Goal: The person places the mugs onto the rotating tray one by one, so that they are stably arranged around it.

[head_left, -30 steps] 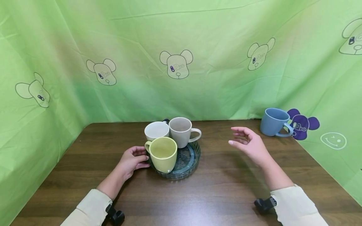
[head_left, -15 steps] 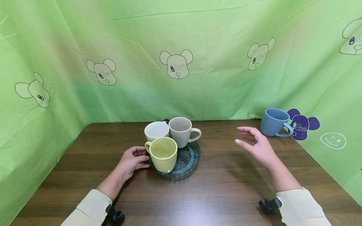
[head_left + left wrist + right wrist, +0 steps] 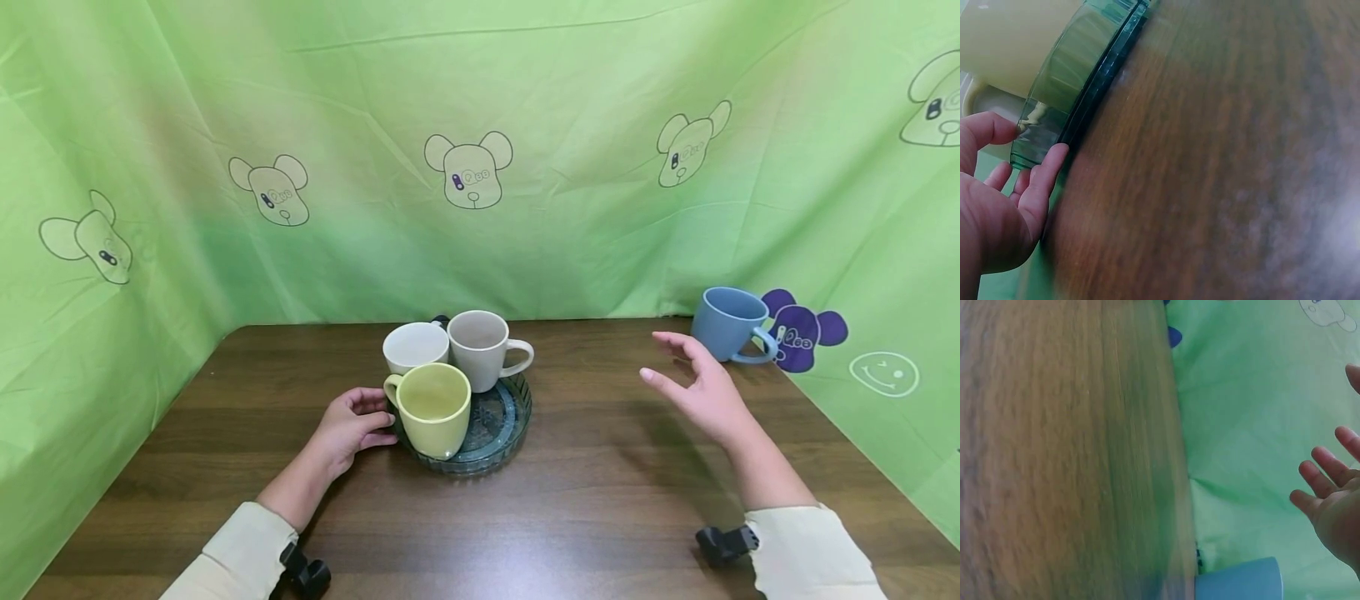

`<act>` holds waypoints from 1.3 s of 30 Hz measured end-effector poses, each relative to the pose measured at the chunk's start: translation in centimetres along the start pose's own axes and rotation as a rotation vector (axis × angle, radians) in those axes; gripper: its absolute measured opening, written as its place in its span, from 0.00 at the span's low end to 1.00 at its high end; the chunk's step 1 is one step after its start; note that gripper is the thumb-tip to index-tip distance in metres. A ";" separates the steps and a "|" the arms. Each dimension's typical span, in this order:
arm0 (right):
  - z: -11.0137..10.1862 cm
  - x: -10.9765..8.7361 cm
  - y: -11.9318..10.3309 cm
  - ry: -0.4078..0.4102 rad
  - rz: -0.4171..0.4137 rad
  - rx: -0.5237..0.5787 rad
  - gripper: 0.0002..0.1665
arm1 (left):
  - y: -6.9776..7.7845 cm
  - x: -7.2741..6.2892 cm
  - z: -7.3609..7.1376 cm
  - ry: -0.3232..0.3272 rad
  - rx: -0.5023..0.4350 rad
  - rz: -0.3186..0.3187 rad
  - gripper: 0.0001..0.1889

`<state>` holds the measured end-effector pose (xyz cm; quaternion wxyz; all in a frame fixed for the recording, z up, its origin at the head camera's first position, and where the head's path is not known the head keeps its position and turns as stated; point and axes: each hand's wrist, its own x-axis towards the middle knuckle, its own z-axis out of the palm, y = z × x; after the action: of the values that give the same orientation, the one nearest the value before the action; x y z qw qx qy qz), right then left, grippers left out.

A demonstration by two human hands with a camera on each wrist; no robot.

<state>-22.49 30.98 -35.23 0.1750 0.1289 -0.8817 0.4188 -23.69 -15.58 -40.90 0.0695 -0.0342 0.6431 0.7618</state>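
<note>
In the head view a yellow mug (image 3: 433,412), a white cup (image 3: 415,347) and a light grey mug (image 3: 480,348) stand together in a round ribbed glass dish (image 3: 517,429). My left hand (image 3: 356,429) holds the dish at its left side, beside the yellow mug's handle. The left wrist view has a fingertip at the rim of the glass dish (image 3: 1082,65) and another low at its base. In the air above the table, my right hand (image 3: 701,383) has its thumb and fingers spread, holding nothing. Just beyond it stands a blue mug (image 3: 723,327), also partly visible in the right wrist view.
The brown wooden table (image 3: 570,517) ends at a green printed curtain (image 3: 360,250) behind and at the sides. A small dark object (image 3: 441,320) shows behind the cups. Black wrist cameras sit on both cuffs.
My right hand has moved rightward, closer to the blue mug, with its fingers still spread. The left hand, the dish and the cups have stayed where they were.
</note>
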 end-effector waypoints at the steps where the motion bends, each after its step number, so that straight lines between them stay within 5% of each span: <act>1: -0.1 0.0 0.1 0.001 0.002 0.000 0.35 | 0.0 -0.1 0.0 -0.002 0.000 0.001 0.23; 26: -2.7 -1.0 2.2 0.134 0.080 -0.008 0.42 | -0.1 0.1 0.0 0.005 0.002 0.004 0.23; 39: -3.7 -0.9 3.7 0.281 0.070 0.016 0.34 | 0.0 0.0 0.1 -0.002 0.001 0.008 0.23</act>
<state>-22.31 36.22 -35.99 0.2810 0.0395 -0.8492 0.4454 -23.65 -15.48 -40.90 0.0673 -0.0308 0.6436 0.7618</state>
